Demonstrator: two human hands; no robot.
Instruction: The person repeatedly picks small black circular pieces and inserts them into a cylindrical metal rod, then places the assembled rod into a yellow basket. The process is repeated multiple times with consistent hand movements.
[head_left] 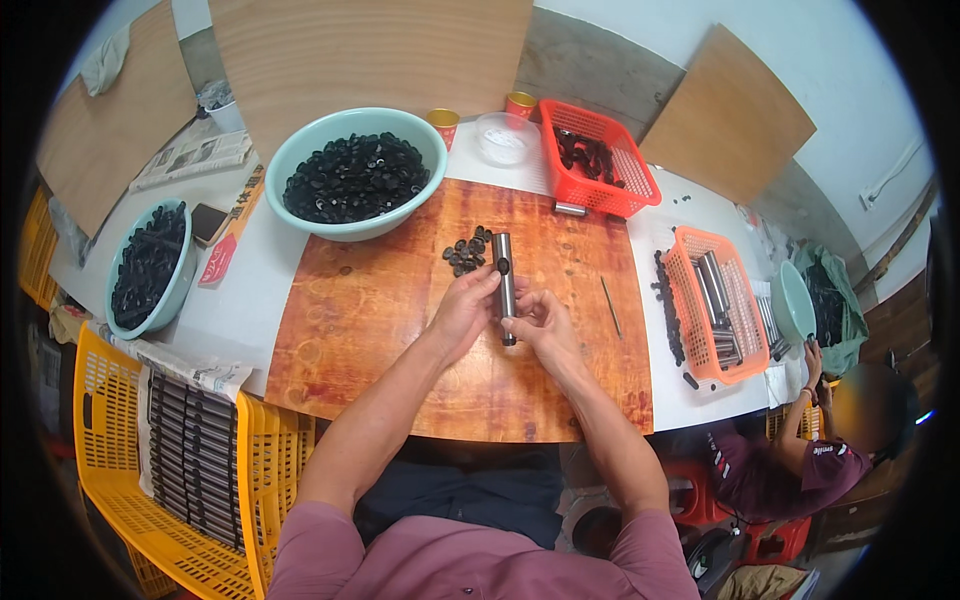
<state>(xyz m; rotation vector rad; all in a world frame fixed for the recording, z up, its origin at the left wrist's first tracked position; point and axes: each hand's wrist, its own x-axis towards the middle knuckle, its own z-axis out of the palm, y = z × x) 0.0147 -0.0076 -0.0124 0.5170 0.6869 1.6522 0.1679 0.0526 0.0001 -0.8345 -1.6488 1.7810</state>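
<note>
A shiny metal tube (507, 292) stands almost lengthwise before me over the wooden board, its near end dark. My left hand (464, 312) is closed around its middle from the left. At that hand's fingertips a small round black cap (503, 266) lies against the tube. My right hand (542, 322) grips the tube near its lower end, thumb on top. Just beyond my left hand, a small pile of black caps (466, 250) rests on the board. A thin dark rod (611, 308) lies to the right of my hands.
A large pale-green basin (435, 175) of black caps stands far left, a smaller basin (181, 290) of black parts beyond it. Red (630, 200) and orange (758, 350) baskets are at right. A yellow crate (270, 450) holds stacked tubes. A co-worker (790, 460) sits at right.
</note>
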